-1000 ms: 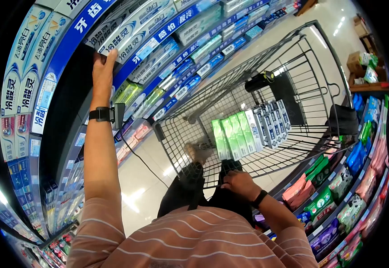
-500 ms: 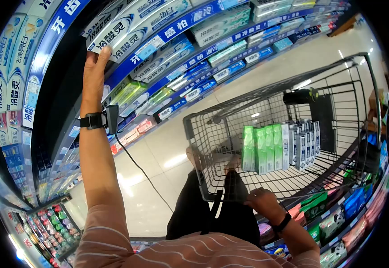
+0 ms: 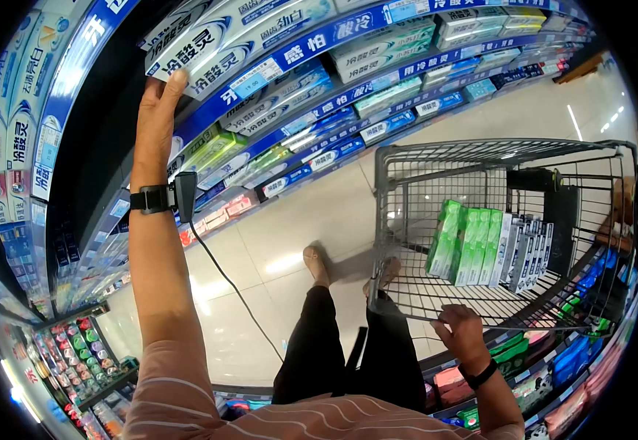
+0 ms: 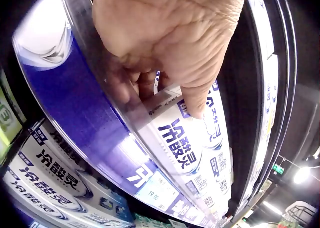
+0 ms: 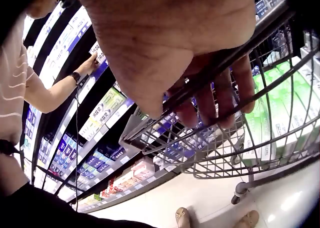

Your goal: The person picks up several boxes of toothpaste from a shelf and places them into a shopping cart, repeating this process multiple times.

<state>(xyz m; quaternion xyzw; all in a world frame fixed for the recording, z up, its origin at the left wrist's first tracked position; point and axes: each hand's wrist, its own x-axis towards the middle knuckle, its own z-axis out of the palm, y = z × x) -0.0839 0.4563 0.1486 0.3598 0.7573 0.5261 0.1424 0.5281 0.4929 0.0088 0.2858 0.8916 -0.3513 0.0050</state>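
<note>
At the shelf on the left, my left hand [image 3: 159, 114] pinches the end of a white toothpaste box [image 4: 175, 143], the thumb on its printed face and the fingers tucked behind the shelf lip. Similar boxes lie beside and behind it. My right hand [image 3: 462, 334] grips the near side rail of a wire shopping cart [image 3: 436, 147]; in the right wrist view its fingers [image 5: 227, 100] hang over the rail. Inside the cart stand several green-and-white boxes [image 3: 473, 242] and a row of white-and-dark-blue boxes [image 3: 530, 253].
A blue shelf strip [image 3: 312, 44] with price tags runs below the toothpaste. Lower tiers hold more boxes, including yellow-green ones [image 3: 213, 147]. A cable [image 3: 231, 282] trails from the left wrist camera. Shelves with colourful soft packs [image 3: 510, 356] stand behind the cart, on tiled floor [image 3: 290, 249].
The cart has shifted right and downward in the head view, and the right hand along with it. My left hand stays at the same toothpaste box.
</note>
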